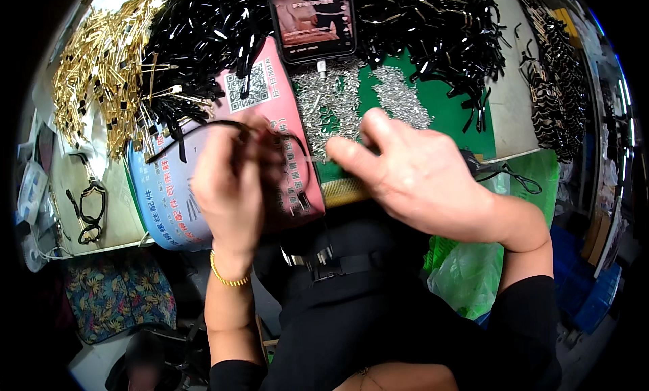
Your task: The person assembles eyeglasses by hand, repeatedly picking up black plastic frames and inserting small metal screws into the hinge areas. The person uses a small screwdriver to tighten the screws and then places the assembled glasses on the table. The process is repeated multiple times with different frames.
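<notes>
My left hand (226,181), partly smeared by motion and with a gold bracelet on its wrist, is closed around a dark eyeglass frame (211,123). One thin curved arm of the frame sticks out to the left; the fingers cover much of the rest. My right hand (419,171) has its thumb and forefinger brought together at the near edge of a heap of tiny silver screws (331,97). Whatever sits between those fingertips is too small to make out. Beneath my left hand lies a pink and blue printed mat (179,188).
Gold-coloured eyeglass arms (101,73) are piled at the far left, black ones (433,26) along the back. A phone (314,22) stands behind the screws, with a second silver heap (400,97) beside it. Assembled dark glasses (91,205) lie left. A green plastic bag (466,283) hangs right.
</notes>
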Demonstrator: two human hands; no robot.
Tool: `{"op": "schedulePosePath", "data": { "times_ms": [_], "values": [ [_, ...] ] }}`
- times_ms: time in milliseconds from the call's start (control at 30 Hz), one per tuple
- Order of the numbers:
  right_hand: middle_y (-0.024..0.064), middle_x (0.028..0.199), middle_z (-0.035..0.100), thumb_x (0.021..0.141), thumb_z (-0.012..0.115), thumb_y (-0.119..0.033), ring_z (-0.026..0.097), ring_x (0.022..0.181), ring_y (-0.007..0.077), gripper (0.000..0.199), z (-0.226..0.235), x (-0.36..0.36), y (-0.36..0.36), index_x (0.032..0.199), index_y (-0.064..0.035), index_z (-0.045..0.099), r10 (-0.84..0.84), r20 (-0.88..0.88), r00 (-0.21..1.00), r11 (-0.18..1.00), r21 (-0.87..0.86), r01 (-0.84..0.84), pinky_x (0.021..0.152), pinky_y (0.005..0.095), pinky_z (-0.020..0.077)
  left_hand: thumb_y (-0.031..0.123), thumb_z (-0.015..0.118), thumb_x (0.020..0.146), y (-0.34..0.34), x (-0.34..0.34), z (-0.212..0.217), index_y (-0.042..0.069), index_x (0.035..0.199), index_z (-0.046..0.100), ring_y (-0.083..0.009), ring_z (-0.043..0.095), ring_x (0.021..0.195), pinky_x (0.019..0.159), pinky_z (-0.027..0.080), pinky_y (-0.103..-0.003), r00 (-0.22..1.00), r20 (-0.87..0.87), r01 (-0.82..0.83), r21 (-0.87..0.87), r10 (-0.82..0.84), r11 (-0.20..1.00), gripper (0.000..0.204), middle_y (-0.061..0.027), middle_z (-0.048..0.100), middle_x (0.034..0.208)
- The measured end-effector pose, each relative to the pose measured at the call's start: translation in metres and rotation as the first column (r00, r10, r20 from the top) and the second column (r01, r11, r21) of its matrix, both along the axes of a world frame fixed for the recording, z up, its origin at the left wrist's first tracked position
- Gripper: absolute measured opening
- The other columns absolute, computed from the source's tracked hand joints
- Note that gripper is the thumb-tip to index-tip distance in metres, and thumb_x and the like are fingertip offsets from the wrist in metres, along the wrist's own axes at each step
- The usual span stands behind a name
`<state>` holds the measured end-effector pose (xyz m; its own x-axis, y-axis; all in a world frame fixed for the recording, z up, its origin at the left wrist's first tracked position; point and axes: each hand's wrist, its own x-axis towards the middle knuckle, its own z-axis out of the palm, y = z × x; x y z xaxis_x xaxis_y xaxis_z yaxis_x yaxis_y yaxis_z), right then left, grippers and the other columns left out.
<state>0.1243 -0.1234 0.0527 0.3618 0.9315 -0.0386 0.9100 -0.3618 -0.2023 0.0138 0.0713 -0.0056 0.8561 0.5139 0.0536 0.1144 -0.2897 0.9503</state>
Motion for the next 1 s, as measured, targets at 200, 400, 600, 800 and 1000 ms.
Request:
{"op": "schedulePosePath", "data": {
  "times_ms": [200, 400, 600, 800, 1000],
  "values": [
    [0.0084, 0.093, 0.054, 0.087, 0.068, -0.009, 0.062, 0.067, 0.0262, 0.034, 0.01, 0.001, -0.043, 0.119, -0.0147, 0.06, -0.175, -0.113, 0.978, 0.984, -0.026, 0.174, 0.057, 0.0376, 0.0511, 0.013, 0.041, 0.11, 0.013, 0.036, 0.0, -0.003, 0.14, 0.051, -0.013, 0.07, 0.083, 0.069, 0.06, -0.024, 0.978, 0.188, -0.096, 0.038, 0.087, 0.995, 0.035, -0.0136, 0.068, 0.123],
    [0.0098, 0.091, 0.051, 0.088, 0.065, -0.011, 0.063, 0.067, 0.024, 0.048, -0.003, -0.005, -0.064, 0.134, -0.0235, 0.062, -0.16, -0.102, 0.982, 0.985, -0.075, 0.153, 0.051, 0.0368, 0.0505, 0.045, 0.042, 0.109, 0.016, -0.008, -0.002, -0.003, 0.13, 0.056, -0.0026, 0.036, 0.064, 0.052, 0.029, -0.021, 0.897, 0.317, -0.276, -0.14, 0.307, 0.951, 0.054, 0.0004, 0.046, 0.087],
    [0.0085, 0.091, 0.052, 0.092, 0.063, -0.013, 0.059, 0.06, 0.0244, 0.044, -0.003, -0.005, -0.059, 0.134, -0.0264, 0.063, -0.178, -0.123, 0.976, 0.981, -0.104, 0.166, 0.053, 0.0363, 0.0499, 0.014, 0.043, 0.109, 0.02, -0.047, -0.008, -0.004, 0.135, 0.051, -0.0164, 0.056, 0.097, 0.094, 0.05, -0.041, 0.832, 0.428, -0.201, -0.359, 0.352, 0.911, 0.032, -0.0093, 0.059, 0.104],
    [0.0111, 0.092, 0.052, 0.081, 0.065, -0.006, 0.064, 0.066, 0.0222, 0.056, -0.005, -0.002, -0.056, 0.135, -0.0202, 0.062, -0.105, -0.097, 0.99, 0.989, -0.112, 0.094, 0.049, 0.0344, 0.0498, 0.001, 0.064, 0.097, 0.017, -0.078, -0.034, -0.005, 0.109, 0.067, -0.0204, 0.061, 0.098, 0.1, 0.044, -0.039, 0.95, 0.055, -0.294, 0.492, 0.308, 0.819, 0.014, -0.0097, 0.068, 0.105],
    [0.0074, 0.085, 0.047, 0.081, 0.065, -0.006, 0.06, 0.064, 0.0203, 0.071, 0.0, -0.008, -0.049, 0.146, -0.0334, 0.053, -0.111, -0.022, 0.994, 0.975, -0.195, 0.105, 0.051, 0.0341, 0.0521, 0.006, 0.063, 0.097, 0.007, -0.089, -0.013, 0.008, 0.106, 0.058, -0.0233, 0.062, 0.098, 0.113, 0.035, -0.063, 0.966, 0.258, -0.19, 0.675, 0.013, 0.713, 0.01, -0.0066, 0.07, 0.095]
  ]
}}
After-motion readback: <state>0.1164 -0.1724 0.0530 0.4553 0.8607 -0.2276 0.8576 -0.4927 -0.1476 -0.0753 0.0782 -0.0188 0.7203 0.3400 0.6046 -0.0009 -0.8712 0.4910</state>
